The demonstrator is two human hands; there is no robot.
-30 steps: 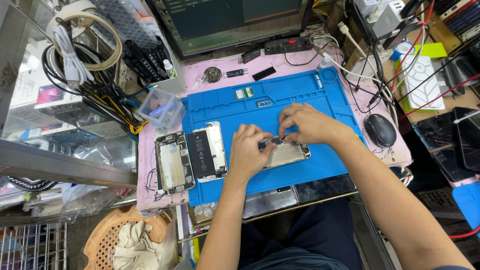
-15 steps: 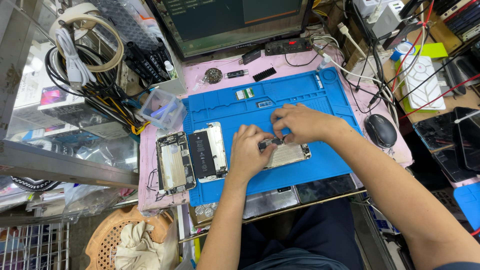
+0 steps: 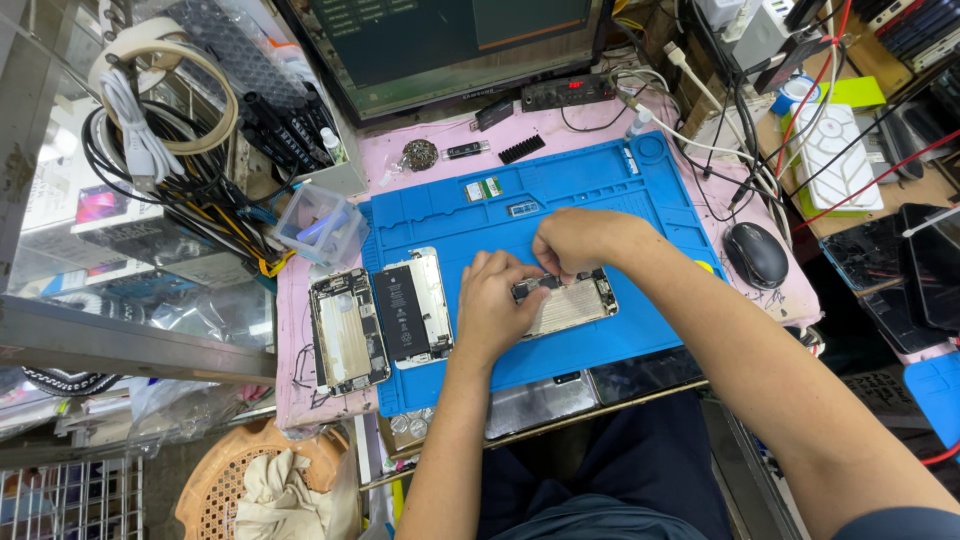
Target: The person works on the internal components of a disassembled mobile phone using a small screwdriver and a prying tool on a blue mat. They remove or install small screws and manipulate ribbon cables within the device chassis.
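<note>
On the blue mat, near its front middle, lies an opened phone with its shiny metal insides facing up. All the places that follow are told from this opened phone. The left hand rests right on its left end, with the fingers curled together and pressing down on the phone's edge. The right hand sits just behind the phone, at its top edge, with the fingertips pinched close together over a small spot on it (I cannot tell if they hold a tiny part or tool). To the left of the phone, just past the left hand, lies a second open phone with a black battery, also on the mat. Farther left, half off the mat, is a third phone shell. Behind and to the left sits a small clear plastic box. Well behind the phone stands a dark screen. Off to the right, past the mat's edge, is a black mouse. Near the front left, down low, sits a woven basket with a cloth in it.
</note>
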